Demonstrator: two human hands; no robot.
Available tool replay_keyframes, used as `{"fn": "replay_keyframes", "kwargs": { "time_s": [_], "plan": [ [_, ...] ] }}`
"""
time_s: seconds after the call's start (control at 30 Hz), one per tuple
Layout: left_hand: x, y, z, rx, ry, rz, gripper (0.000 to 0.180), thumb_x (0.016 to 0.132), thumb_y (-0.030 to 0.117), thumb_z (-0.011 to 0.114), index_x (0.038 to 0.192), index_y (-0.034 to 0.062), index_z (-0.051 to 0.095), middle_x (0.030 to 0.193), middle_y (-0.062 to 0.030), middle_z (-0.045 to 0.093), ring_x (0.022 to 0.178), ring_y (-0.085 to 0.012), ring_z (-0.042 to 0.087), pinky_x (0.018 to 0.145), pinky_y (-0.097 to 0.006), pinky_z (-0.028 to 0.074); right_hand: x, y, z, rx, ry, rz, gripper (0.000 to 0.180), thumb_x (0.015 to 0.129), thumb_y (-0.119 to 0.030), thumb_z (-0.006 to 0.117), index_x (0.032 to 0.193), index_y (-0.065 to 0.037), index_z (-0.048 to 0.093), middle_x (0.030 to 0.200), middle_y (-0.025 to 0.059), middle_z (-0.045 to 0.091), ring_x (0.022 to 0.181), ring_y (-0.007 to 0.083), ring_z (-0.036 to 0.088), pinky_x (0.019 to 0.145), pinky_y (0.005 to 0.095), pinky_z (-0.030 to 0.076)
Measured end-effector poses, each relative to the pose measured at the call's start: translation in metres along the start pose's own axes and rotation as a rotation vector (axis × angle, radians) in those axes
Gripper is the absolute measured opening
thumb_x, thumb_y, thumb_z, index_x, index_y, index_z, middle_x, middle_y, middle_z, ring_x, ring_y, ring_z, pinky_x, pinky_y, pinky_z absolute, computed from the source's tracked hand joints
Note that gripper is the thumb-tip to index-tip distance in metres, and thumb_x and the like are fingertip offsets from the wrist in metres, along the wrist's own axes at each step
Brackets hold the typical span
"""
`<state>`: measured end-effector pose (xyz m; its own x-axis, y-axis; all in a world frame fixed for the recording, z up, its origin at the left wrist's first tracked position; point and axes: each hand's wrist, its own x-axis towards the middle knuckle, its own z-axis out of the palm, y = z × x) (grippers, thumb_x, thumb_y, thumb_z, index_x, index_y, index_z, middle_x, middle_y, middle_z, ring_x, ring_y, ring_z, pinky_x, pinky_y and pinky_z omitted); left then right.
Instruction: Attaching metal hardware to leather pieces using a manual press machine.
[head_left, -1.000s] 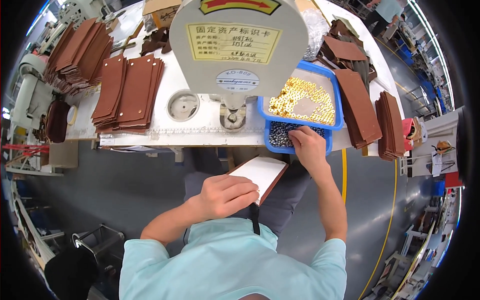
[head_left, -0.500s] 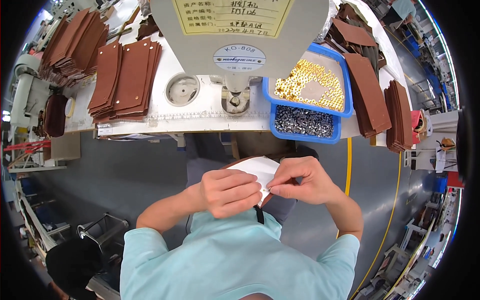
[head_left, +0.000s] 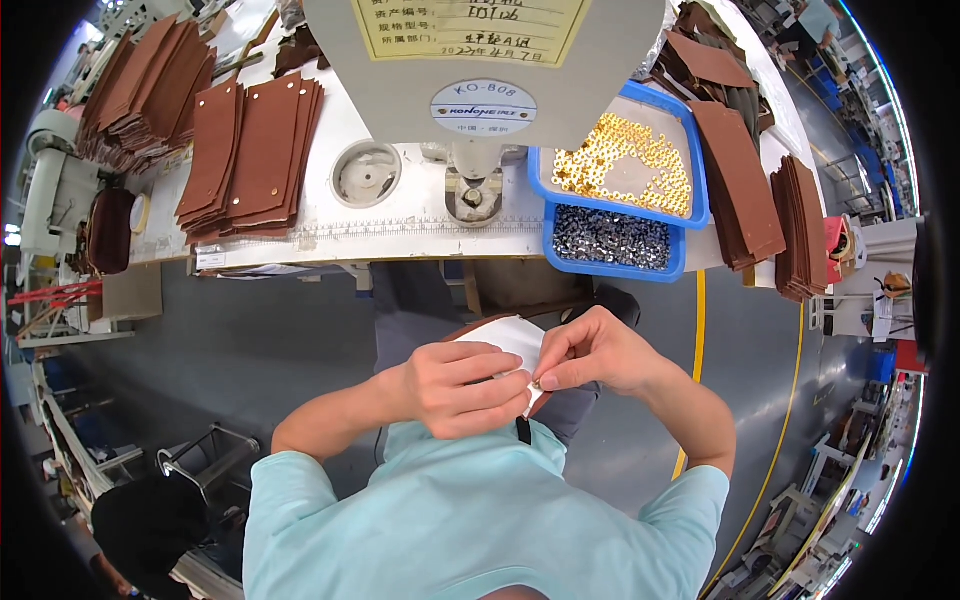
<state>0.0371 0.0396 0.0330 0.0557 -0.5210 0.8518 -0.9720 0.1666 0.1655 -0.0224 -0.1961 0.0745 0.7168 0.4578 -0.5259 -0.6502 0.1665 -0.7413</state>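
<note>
Head camera view: a white surface (head_left: 400, 245) carries a pale grey riveting press (head_left: 465, 65) at the middle of its near edge. Brown panels with gold-coloured studs at their corners (head_left: 265, 150) lie stacked toward the near left corner; these look finished. Toward the right edge, two stacks, one broad (head_left: 740, 180) and one narrow (head_left: 800, 230), show no studs that can be made out, so they may be unworked. At the near edge, right of the press, a blue tray of gold-coloured caps (head_left: 702, 180) overlaps one of silver-coloured pieces (head_left: 615, 270).

Below the near edge, over the lap, is a brown panel with a white face (head_left: 500, 335), apparently partway through. The left hand (head_left: 470, 390) grips it, fingers curled; the right hand (head_left: 590, 355) pinches a small metal fastener (head_left: 537, 383) at its edge. Whether the fastener is seated cannot be told.
</note>
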Motion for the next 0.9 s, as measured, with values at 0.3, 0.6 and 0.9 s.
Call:
{"fn": "replay_keyframes", "kwargs": {
  "time_s": [0.3, 0.6, 0.9],
  "plan": [
    [0.001, 0.0, 0.001, 0.001, -0.011, -0.001, 0.016, 0.075, 0.006, 0.074, 0.09, 0.006, 0.071, 0.091, -0.0057, 0.073, 0.08, -0.0214, 0.073, 0.07, -0.03, 0.062, 0.001, 0.006, -0.004, 0.073, -0.029, 0.032, 0.012, 0.082, 0.007, 0.078, 0.093, 0.004, 0.077, 0.084, 0.0069, 0.072, 0.077, 0.0107, 0.064, 0.066, 0.0228, 0.047],
    [0.001, -0.002, 0.003, -0.005, -0.04, -0.073, 0.016, 0.073, 0.006, 0.074, 0.088, 0.0046, 0.07, 0.089, -0.0071, 0.073, 0.077, -0.0221, 0.073, 0.067, -0.03, 0.061, -0.009, 0.014, 0.011, -0.296, 0.133, -0.343, 0.009, 0.091, -0.004, 0.075, 0.098, 0.001, 0.076, 0.089, 0.0059, 0.07, 0.07, 0.0124, 0.065, 0.066, 0.0272, 0.053],
    [0.003, -0.003, 0.001, 0.007, -0.064, -0.089, 0.017, 0.07, 0.006, 0.075, 0.086, 0.0032, 0.069, 0.086, -0.0072, 0.072, 0.075, -0.022, 0.072, 0.063, -0.031, 0.06, -0.012, 0.016, 0.022, -0.595, 0.301, -0.488, 0.012, 0.086, -0.002, 0.075, 0.098, -0.002, 0.076, 0.091, 0.0095, 0.07, 0.074, 0.0186, 0.07, 0.064, 0.0277, 0.056]
  ]
}}
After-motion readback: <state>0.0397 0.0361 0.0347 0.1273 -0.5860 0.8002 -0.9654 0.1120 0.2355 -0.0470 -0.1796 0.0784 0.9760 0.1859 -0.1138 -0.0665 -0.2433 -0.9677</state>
